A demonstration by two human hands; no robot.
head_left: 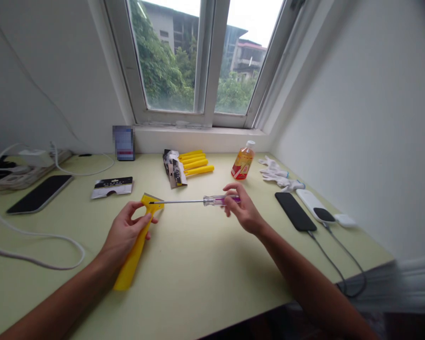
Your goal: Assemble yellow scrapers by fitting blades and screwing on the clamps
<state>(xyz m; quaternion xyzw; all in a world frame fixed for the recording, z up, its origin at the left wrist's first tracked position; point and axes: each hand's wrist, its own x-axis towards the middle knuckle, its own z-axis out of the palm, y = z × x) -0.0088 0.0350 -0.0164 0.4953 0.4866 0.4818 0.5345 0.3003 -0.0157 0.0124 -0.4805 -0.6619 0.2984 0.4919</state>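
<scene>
A yellow scraper [133, 259] with a metal blade at its far end is gripped near the head by my left hand [129, 226], fingers wrapped round it. My right hand [243, 208] is closed on the clear and purple handle of a screwdriver [184, 201]. The screwdriver's shaft points left, and its dark tip overlaps the scraper head; whether it touches cannot be made out. Beyond my left hand lies a black and white cardboard sleeve [112, 188]. Several more yellow scrapers [198, 164], their heads in card sleeves, lie in a pile toward the window.
A drink bottle [244, 161] stands at the back, with white gloves [279, 174] beside it. On the right lie a black phone [295, 211] and a white power bank [313, 205] with cables. A phone [40, 194], white cable [38, 236] and power strip [31, 170] are left.
</scene>
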